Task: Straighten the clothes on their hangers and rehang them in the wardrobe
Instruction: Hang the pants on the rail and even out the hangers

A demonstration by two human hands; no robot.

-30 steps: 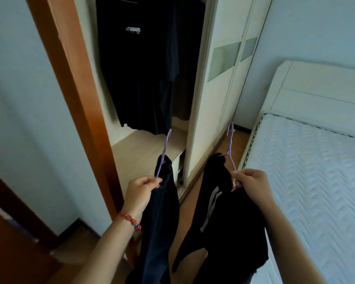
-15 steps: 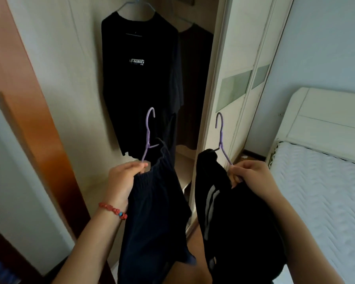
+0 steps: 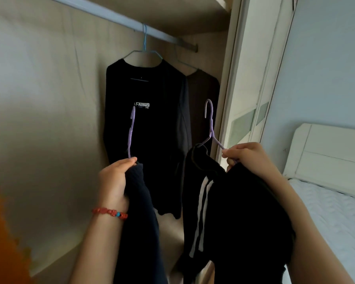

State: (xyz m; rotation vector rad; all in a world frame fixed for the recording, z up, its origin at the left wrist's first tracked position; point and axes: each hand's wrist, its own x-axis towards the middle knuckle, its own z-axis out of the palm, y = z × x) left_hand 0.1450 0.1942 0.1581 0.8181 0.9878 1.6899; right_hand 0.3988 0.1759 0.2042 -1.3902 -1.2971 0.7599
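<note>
My left hand (image 3: pixel 114 181) grips a purple hanger (image 3: pixel 131 132) carrying a dark navy garment (image 3: pixel 140 222) that hangs down. My right hand (image 3: pixel 248 158) holds a second purple hanger (image 3: pixel 211 128) with a black garment (image 3: pixel 234 212) bearing two white stripes. Both hooks point up, well below the wardrobe rail (image 3: pixel 119 21). A black T-shirt (image 3: pixel 143 130) with white lettering hangs from the rail on a blue wire hanger (image 3: pixel 145 46). A dark garment (image 3: pixel 203 103) hangs behind it to the right.
The sliding wardrobe door (image 3: pixel 248 89) stands at the right of the opening. A bed (image 3: pixel 336 218) with a white headboard (image 3: pixel 328 156) lies at the far right. An orange wooden frame (image 3: pixel 2 242) edges the lower left. A shelf (image 3: pixel 172 234) lies below the hanging clothes.
Both hands have lifted their hangers and garments upward toward the wardrobe. My view has tilted up, so the rail and the blue hanger's hook now show.
</note>
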